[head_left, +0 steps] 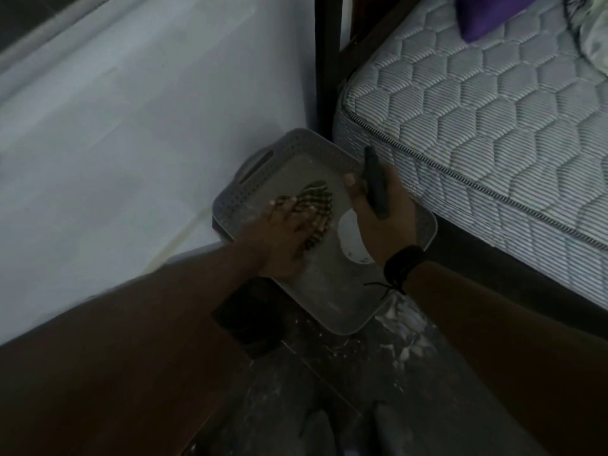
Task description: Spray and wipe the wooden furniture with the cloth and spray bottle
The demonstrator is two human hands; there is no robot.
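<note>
A grey perforated plastic basket sits on the dark floor in the corner between the wall and the bed. A dark-and-yellow striped cloth lies inside it. My left hand is pressed on the cloth, fingers curled over it. My right hand hovers over the basket's right side, gripping the spray bottle: its dark trigger head sticks up past my fingers and its white body shows beneath my palm. The dark wooden bed frame stands right behind the basket.
A quilted grey-white mattress fills the right side, with a purple pillow at the top. A pale wall runs along the left. The dark floor in front of the basket carries white specks and debris.
</note>
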